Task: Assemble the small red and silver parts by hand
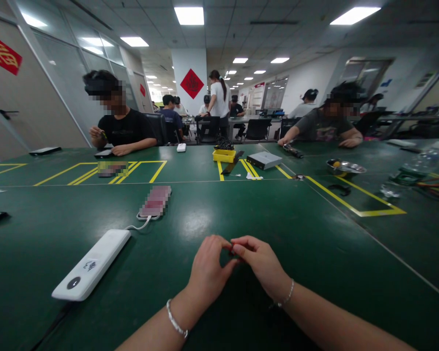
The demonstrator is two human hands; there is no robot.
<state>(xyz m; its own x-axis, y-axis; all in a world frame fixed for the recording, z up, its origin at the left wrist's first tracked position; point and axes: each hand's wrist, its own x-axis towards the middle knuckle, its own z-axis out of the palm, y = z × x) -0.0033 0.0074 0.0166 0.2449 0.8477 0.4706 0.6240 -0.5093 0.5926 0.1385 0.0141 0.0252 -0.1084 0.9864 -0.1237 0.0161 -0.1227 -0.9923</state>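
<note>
Left hand point(209, 268) and right hand point(264, 265) pinch a small dark object point(231, 252) between fingertips

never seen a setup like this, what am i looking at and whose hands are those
There is no machine here. The single picture comes from a camera on a person's head, looking forward and down at their own bare left hand and right hand. The fingertips meet above a green table, at something small and dark, too tiny to identify. To the left lie a long white device and a phone, joined by a cable. Farther off is a yellow tray.
</note>
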